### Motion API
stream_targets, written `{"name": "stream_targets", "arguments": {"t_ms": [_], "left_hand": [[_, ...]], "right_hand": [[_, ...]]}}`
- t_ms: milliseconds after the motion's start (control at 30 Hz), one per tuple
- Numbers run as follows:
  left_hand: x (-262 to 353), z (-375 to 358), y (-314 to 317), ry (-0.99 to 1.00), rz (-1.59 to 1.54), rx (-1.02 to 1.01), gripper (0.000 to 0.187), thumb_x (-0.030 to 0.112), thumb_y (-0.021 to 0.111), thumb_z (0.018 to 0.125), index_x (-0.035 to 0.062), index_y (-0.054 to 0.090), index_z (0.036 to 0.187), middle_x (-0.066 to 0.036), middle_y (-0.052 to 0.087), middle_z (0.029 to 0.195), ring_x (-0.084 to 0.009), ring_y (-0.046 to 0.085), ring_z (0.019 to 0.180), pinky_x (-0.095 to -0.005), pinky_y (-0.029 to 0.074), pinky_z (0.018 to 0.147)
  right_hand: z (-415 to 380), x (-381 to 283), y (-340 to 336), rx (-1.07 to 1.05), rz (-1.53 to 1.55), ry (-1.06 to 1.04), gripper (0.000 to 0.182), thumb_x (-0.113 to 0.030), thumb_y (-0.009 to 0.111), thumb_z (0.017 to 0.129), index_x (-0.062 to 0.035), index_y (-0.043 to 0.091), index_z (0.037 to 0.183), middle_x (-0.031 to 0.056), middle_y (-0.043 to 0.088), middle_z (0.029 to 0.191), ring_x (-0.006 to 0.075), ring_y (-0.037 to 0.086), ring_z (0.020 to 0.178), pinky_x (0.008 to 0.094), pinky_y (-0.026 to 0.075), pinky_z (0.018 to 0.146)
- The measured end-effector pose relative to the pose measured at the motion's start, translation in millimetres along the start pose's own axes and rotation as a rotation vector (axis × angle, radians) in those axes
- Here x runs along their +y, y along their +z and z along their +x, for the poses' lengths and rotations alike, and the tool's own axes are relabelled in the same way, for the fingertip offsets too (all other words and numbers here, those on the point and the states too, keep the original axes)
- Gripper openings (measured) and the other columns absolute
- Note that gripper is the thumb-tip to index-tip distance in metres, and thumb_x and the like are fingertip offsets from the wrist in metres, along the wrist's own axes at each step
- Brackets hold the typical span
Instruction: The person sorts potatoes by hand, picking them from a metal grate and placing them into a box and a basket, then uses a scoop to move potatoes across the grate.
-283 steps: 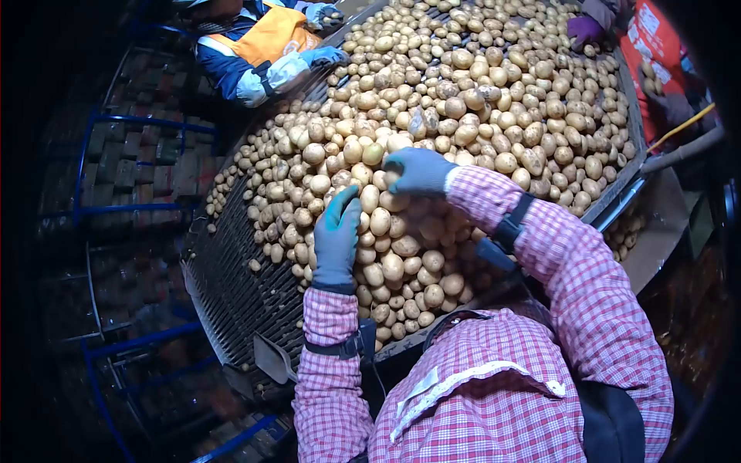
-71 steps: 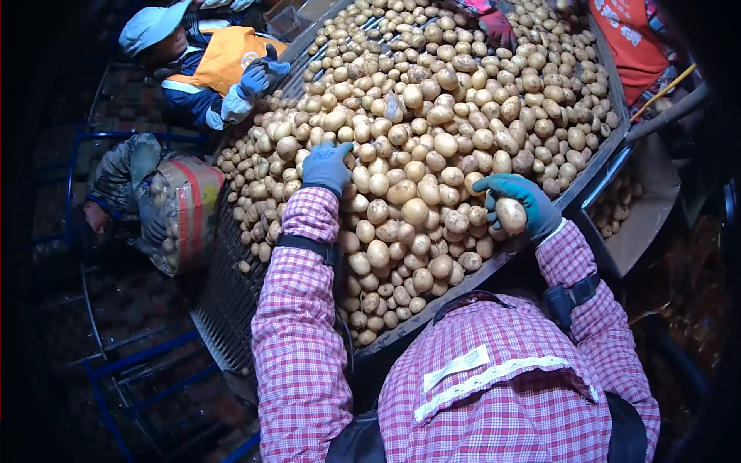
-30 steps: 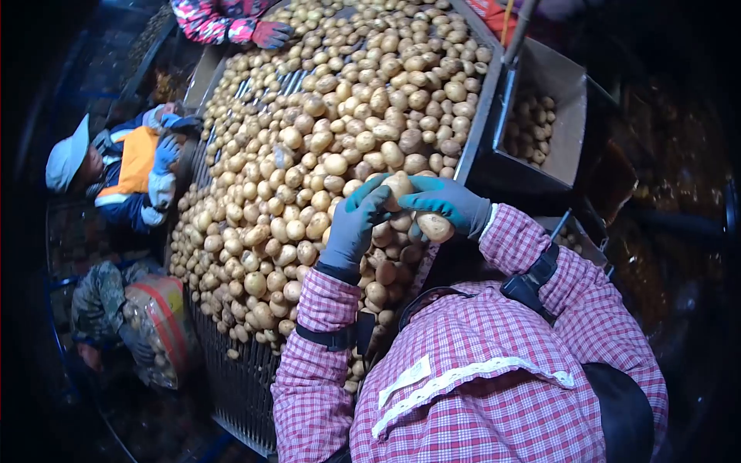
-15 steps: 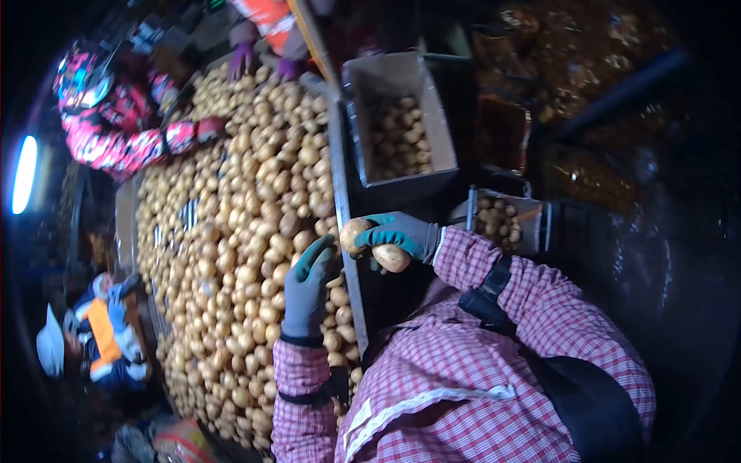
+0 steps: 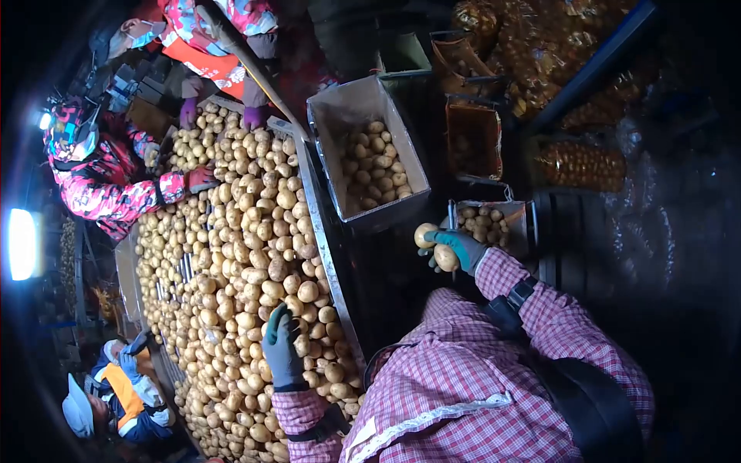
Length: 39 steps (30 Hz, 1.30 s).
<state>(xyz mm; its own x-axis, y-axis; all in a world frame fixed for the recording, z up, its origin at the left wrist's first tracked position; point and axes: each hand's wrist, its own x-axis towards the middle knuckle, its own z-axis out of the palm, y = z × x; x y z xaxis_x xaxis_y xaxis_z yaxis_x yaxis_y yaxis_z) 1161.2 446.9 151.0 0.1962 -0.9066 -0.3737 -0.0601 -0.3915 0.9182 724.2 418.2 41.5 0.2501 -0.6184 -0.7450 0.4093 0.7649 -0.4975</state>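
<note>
My right hand (image 5: 465, 248), in a grey and teal glove, is closed around potatoes. One pale potato (image 5: 424, 235) sticks out past the fingertips, and a second potato (image 5: 445, 258) shows beside it under the fingers. This hand is off the sorting table, close to a small box (image 5: 519, 248) with potatoes inside. My left hand (image 5: 283, 347), gloved the same way, hovers low over the spread of potatoes (image 5: 231, 309), fingers and thumb apart and no potato visible in it.
A metal edge (image 5: 328, 255) borders the potato table. Beyond it stand a large box (image 5: 417, 174) partly filled with potatoes and an orange-brown crate (image 5: 500, 147). Netted potato sacks (image 5: 583, 166) lie farther right. Co-workers (image 5: 116, 177) reach in from the far side.
My right hand has moved right, away from the table edge toward the small box, still holding the potatoes. My left hand has shifted down and left over the potatoes. The view has also shifted.
</note>
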Motion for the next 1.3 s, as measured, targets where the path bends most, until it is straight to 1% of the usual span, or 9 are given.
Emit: {"name": "stream_targets", "arguments": {"t_ms": [67, 200, 233, 367, 400, 467, 1000, 1033, 1300], "left_hand": [[7.6, -9.0, -13.8, -0.054, -0.07, 0.122, 0.032, 0.013, 0.058, 0.099, 0.0023, 0.062, 0.129, -0.001, 0.065, 0.105, -0.0038, 0.055, 0.075, -0.0201, 0.049, 0.07], [-20.2, -2.7, -60.9, 0.107, 0.109, 0.251, 0.035, 0.011, 0.058, 0.098, 0.0013, 0.06, 0.131, -0.003, 0.066, 0.112, -0.0108, 0.062, 0.092, -0.0229, 0.052, 0.079], [-19.7, -7.8, -65.2, 0.046, 0.096, 0.306, 0.036, 0.009, 0.059, 0.097, 0.0001, 0.058, 0.132, -0.006, 0.064, 0.12, -0.016, 0.061, 0.106, -0.0265, 0.051, 0.089], [-70.3, 2.4, -92.6, 0.149, 0.426, 0.32, 0.038, 0.006, 0.062, 0.094, -0.0013, 0.058, 0.13, -0.012, 0.06, 0.127, -0.0216, 0.058, 0.114, -0.0327, 0.046, 0.099], [-73.6, -1.6, -93.7, 0.187, 0.706, 0.277, 0.042, 0.009, 0.066, 0.09, 0.0008, 0.058, 0.131, -0.016, 0.062, 0.124, -0.0281, 0.06, 0.114, -0.0375, 0.046, 0.1], [-74.0, -4.5, -89.8, 0.231, 1.049, 0.294, 0.043, 0.01, 0.066, 0.088, 0.0025, 0.06, 0.13, -0.017, 0.062, 0.125, -0.0307, 0.058, 0.115, -0.0392, 0.045, 0.102], [-70.2, -5.4, -74.8, 0.191, 1.089, 0.361, 0.048, 0.022, 0.067, 0.087, 0.0079, 0.059, 0.132, -0.021, 0.06, 0.125, -0.0381, 0.057, 0.114, -0.0469, 0.044, 0.1], [-73.1, -5.9, -76.3, 0.198, 1.09, 0.368, 0.048, 0.022, 0.067, 0.087, 0.008, 0.059, 0.132, -0.021, 0.061, 0.124, -0.038, 0.057, 0.114, -0.0469, 0.044, 0.1], [-80.0, -3.8, -79.9, 0.198, 1.09, 0.371, 0.047, 0.022, 0.067, 0.087, 0.0091, 0.06, 0.132, -0.019, 0.062, 0.122, -0.0376, 0.058, 0.111, -0.0471, 0.044, 0.098]], "right_hand": [[-2.0, 1.1, -6.0, 0.061, 0.003, -0.004, 0.05, -0.036, 0.069, 0.091, -0.0037, 0.056, 0.126, 0.0138, 0.071, 0.099, 0.0236, 0.068, 0.063, 0.0375, 0.058, 0.055], [-6.7, -7.9, -8.8, 0.108, 0.044, 0.023, 0.047, -0.037, 0.069, 0.091, -0.0063, 0.056, 0.124, 0.0102, 0.07, 0.1, 0.0213, 0.067, 0.063, 0.0352, 0.057, 0.055], [-6.7, -8.9, -8.1, 0.122, 0.035, 0.022, 0.047, -0.037, 0.069, 0.091, -0.0064, 0.056, 0.124, 0.0098, 0.07, 0.099, 0.0209, 0.067, 0.063, 0.0347, 0.057, 0.055], [-5.7, -14.2, -4.2, 0.154, -0.009, -0.032, 0.044, -0.036, 0.07, 0.091, -0.0059, 0.059, 0.12, 0.0083, 0.07, 0.097, 0.0187, 0.067, 0.064, 0.0324, 0.057, 0.053], [-5.0, -17.3, -2.6, 0.159, -0.014, -0.036, 0.043, -0.036, 0.07, 0.091, -0.0056, 0.059, 0.119, 0.0081, 0.07, 0.097, 0.0182, 0.067, 0.064, 0.032, 0.057, 0.053], [-3.4, -26.5, 1.1, 0.168, -0.024, -0.045, 0.04, -0.035, 0.07, 0.091, -0.005, 0.061, 0.116, 0.0077, 0.07, 0.096, 0.0174, 0.067, 0.064, 0.0311, 0.057, 0.053], [9.1, -14.5, -24.5, 0.173, 0.078, 0.052, 0.041, -0.033, 0.07, 0.091, -0.0068, 0.059, 0.119, 0.0095, 0.07, 0.097, 0.0189, 0.067, 0.063, 0.0316, 0.057, 0.055], [13.7, -13.7, -28.3, 0.18, 0.063, 0.046, 0.047, -0.036, 0.07, 0.09, -0.0066, 0.056, 0.123, 0.0114, 0.069, 0.097, 0.0233, 0.067, 0.064, 0.0384, 0.058, 0.055], [18.1, -16.3, -31.9, 0.22, 0.069, 0.074, 0.045, -0.038, 0.071, 0.088, -0.0073, 0.059, 0.119, 0.0102, 0.07, 0.095, 0.0224, 0.067, 0.064, 0.0386, 0.058, 0.056]]}}
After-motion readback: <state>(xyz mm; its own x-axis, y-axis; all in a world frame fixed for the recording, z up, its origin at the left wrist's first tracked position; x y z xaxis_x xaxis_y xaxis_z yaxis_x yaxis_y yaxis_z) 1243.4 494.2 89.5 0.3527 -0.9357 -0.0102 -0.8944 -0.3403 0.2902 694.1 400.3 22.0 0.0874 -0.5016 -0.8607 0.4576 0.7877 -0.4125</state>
